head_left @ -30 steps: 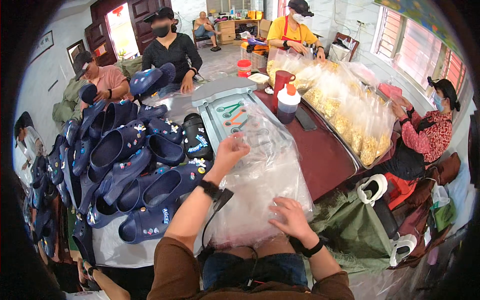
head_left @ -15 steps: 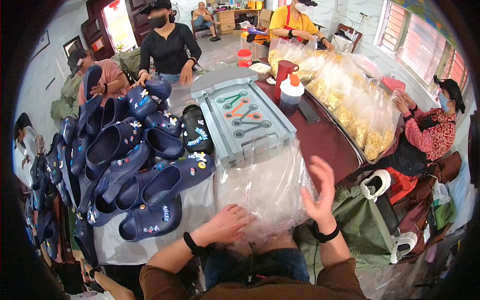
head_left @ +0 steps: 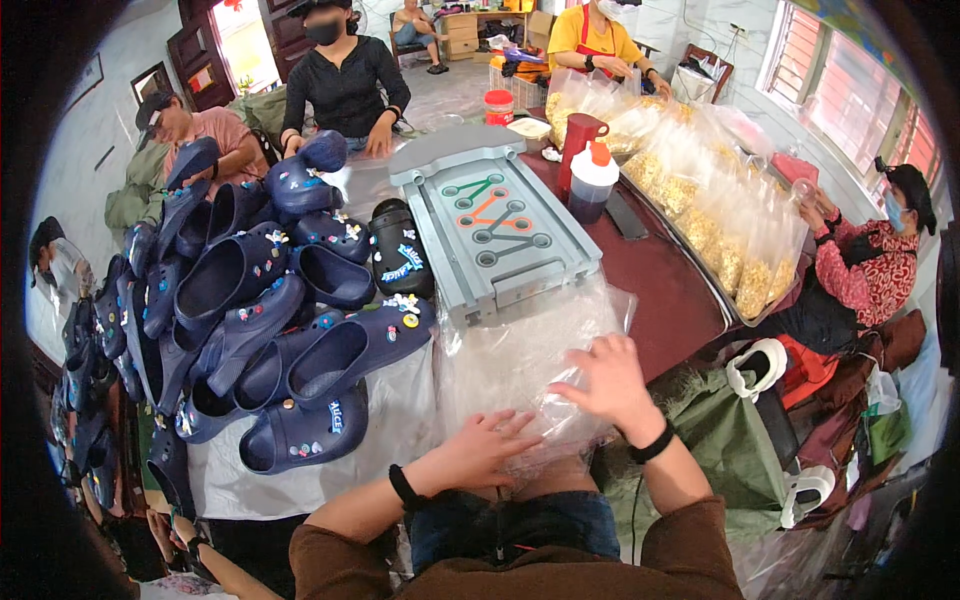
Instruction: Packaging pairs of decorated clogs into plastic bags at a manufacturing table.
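Observation:
A stack of clear plastic bags (head_left: pixel 530 345) lies in front of me at the table's near edge, its far end against the grey plastic board (head_left: pixel 500 225). My left hand (head_left: pixel 487 450) rests flat on the near part of the bags, fingers stretched out. Over the right side of the bags, my right hand (head_left: pixel 612 385) has its fingers spread, with thumb and fingertips at the film. Both hands are open. Left of the bags is a large heap of navy clogs (head_left: pixel 330 365) with small charms. A black clog (head_left: pixel 398 250) stands against the board.
A bottle with an orange cap (head_left: pixel 593 182), a red mug (head_left: pixel 580 150) and a phone (head_left: pixel 626 216) stand or lie right of the board. Beyond them, a tray holds bags of yellow pieces (head_left: pixel 705 215). Several people work around the table. Green cloth (head_left: pixel 725 440) hangs at the right.
My right hand has come down and left, from raised at the bags' right edge onto them. My left hand has shifted slightly right. The bags lie flatter.

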`<state>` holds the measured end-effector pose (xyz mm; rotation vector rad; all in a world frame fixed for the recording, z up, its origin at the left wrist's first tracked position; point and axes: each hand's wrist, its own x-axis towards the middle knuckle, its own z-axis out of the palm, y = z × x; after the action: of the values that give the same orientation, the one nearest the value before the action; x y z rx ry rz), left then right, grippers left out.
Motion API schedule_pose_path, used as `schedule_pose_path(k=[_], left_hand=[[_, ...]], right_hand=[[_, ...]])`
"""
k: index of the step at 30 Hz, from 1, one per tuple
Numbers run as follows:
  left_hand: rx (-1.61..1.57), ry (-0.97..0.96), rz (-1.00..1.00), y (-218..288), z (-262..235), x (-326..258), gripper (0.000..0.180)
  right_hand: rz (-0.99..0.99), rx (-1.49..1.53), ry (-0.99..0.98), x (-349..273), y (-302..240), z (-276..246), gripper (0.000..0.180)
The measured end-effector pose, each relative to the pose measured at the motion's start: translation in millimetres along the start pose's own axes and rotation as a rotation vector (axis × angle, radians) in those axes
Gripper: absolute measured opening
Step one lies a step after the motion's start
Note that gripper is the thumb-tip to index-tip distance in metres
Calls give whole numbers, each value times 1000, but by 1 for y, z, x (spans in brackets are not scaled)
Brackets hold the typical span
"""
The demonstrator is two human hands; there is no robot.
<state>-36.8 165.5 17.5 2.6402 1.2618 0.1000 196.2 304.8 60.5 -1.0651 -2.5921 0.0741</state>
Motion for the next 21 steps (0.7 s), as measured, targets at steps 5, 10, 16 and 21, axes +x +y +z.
schedule_pose_path(k=[5,10,16,21], left_hand=[[-301,181,-38,-21,-8,7,70],[-126,525,-478,-49,-22,30,68],[-35,428,-772,-49,-7,29,74],[-125,501,-815,-58,4,12,81]], right_hand=[[302,80,-102,-39,39,-4,59],[425,-25,-70,-34,60,-4,51],[268,24,247,20,96,11,38],[349,411,198,76,128,45,76]])
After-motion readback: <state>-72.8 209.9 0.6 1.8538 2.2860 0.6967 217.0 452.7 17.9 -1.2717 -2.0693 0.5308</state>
